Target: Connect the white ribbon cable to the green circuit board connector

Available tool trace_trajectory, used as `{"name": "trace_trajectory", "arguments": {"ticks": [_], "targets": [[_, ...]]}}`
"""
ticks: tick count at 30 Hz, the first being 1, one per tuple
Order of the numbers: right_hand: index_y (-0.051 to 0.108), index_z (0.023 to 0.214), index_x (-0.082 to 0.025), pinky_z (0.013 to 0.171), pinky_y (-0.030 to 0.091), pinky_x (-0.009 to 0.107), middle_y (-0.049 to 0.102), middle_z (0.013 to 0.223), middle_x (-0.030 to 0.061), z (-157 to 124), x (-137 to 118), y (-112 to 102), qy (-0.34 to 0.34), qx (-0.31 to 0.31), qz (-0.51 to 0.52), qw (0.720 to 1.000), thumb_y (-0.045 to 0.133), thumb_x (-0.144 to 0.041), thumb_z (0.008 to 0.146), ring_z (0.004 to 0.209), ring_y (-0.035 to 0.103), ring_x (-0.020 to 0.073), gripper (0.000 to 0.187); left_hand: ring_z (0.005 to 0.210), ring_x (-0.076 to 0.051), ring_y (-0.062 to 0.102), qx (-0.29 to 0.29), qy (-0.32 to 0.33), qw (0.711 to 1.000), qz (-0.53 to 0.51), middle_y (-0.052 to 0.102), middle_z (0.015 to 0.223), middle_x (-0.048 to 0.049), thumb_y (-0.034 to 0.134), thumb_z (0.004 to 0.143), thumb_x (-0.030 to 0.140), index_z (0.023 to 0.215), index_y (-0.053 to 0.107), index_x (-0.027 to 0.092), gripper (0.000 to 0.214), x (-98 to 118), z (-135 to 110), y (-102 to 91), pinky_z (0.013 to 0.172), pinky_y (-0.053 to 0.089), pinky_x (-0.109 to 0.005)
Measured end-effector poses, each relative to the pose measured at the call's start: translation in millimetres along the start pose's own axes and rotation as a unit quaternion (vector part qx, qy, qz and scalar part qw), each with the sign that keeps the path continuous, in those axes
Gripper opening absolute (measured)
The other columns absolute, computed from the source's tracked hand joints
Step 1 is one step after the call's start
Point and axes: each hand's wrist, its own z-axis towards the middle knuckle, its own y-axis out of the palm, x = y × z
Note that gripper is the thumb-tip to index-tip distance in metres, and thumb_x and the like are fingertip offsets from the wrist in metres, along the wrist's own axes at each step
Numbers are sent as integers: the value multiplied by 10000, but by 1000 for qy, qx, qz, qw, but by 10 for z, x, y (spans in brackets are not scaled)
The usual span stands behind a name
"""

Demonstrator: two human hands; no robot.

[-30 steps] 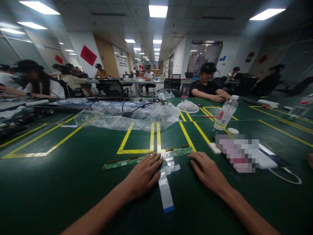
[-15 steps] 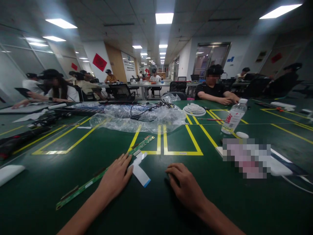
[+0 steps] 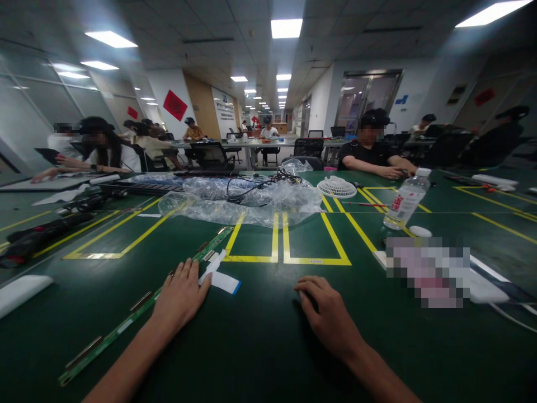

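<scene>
A long, narrow green circuit board [image 3: 119, 330] lies slantwise on the green table, left of the middle. My left hand [image 3: 178, 294] rests flat over its middle part, fingers stretched out together and the thumb on the near side. The palm hides part of the board. A white flat ribbon cable [image 3: 224, 281] with a blue end runs out from the board beside my left thumb. To the right, my right hand [image 3: 321, 305] rests on the tabletop with loosely bent fingers. A gap shows between its thumb and index finger, and nothing is in it.
Crumpled clear plastic wrap [image 3: 251, 201] with black cables spreads across the table beyond my hands. A white fan grille [image 3: 337, 187], a water bottle [image 3: 406, 201] and a blurred-out item [image 3: 428, 274] are to the right. A co-worker [image 3: 375, 148] sits opposite.
My left hand has slid left, and the circuit board with its ribbon cable has shifted left and toward me. The ribbon's blue end has swung outward. My right hand stays nearly in place.
</scene>
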Motion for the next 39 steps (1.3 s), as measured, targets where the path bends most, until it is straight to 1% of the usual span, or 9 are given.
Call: {"name": "trace_trajectory", "arguments": {"ticks": [6, 9, 12, 16, 24, 28, 34, 37, 39], "targets": [[677, 1084, -216, 967, 459, 406, 633, 1164, 78, -4, -5, -7, -9, -10, -3, 1000, 497, -171, 957, 1111, 570, 229, 225, 1453, -382, 280, 9, -44, 999, 5, 274, 1577, -247, 177, 943, 645, 1522, 274, -36, 898, -26, 4, 16, 1146, 293, -536], [677, 1079, -216, 968, 458, 403, 633, 1157, 76, -8, -6, -1, -13, -10, -2, 1000, 497, -164, 956, 1106, 571, 225, 224, 1457, -416, 245, 19, -45, 999, 2, 250, 1588, -239, 207, 941, 659, 1535, 279, 14, 880, -41, 6, 9, 1117, 284, -620], [677, 1094, -223, 968, 460, 399, 635, 1156, 72, -2, 5, 1, -15, -8, -3, 1000, 500, -167, 956, 1104, 574, 222, 231, 1478, -398, 188, 31, 30, 999, 0, 254, 1601, -190, 252, 966, 599, 1520, 370, 109, 749, -37, 18, 1, 1125, 232, -654], [680, 1102, -228, 979, 455, 404, 635, 1168, 70, 10, 13, -10, -12, -9, -8, 1000, 502, -171, 957, 1117, 570, 222, 237, 1491, -322, 191, 28, 158, 986, -41, 291, 1599, -143, 243, 1015, 482, 1514, 391, 165, 609, 71, 0, -5, 1168, 214, -587], [683, 1094, -206, 973, 472, 400, 648, 1164, 82, 11, -29, -52, -4, -12, -29, 999, 489, -169, 959, 1098, 587, 221, 240, 1469, -305, 279, 51, 330, 937, -101, 343, 1584, -99, 342, 1035, 382, 1514, 382, 289, 490, 649, -232, -110, 1166, 251, -581], [655, 1221, -198, 1068, 420, 430, 622, 1286, 91, -15, -70, -14, -24, -20, -65, 997, 485, -154, 950, 1217, 541, 233, 323, 1483, -290, 242, 42, 391, 914, -96, 305, 1603, -84, 421, 1000, 288, 1516, 362, 333, 522, 938, -333, -175, 1171, 244, -571], [542, 1398, -140, 1151, 340, 466, 532, 1441, 124, -74, -156, 127, -51, -81, -130, 987, 481, -182, 939, 1342, 461, 266, 465, 1481, -263, 258, 39, 412, 903, -113, 332, 1593, -66, 430, 992, 269, 1523, 345, 328, 541, 1095, -400, -175, 1183, 255, -534], [532, 1411, -140, 1167, 309, 474, 516, 1458, 121, -72, -178, 130, -45, -108, -147, 982, 459, -221, 961, 1362, 441, 267, 462, 1458, -241, 319, 53, 400, 907, -120, 387, 1566, -53, 345, 1036, 366, 1506, 392, 297, 477, 1040, -375, -172, 1185, 275, -498], [535, 1409, -147, 1167, 304, 478, 514, 1460, 120, -58, -175, 95, -38, -119, -151, 981, 448, -237, 973, 1363, 442, 263, 453, 1441, -253, 352, 64, 359, 924, -110, 412, 1551, -63, 321, 1036, 411, 1491, 429, 267, 489, 934, -302, -168, 1180, 284, -496]]}}
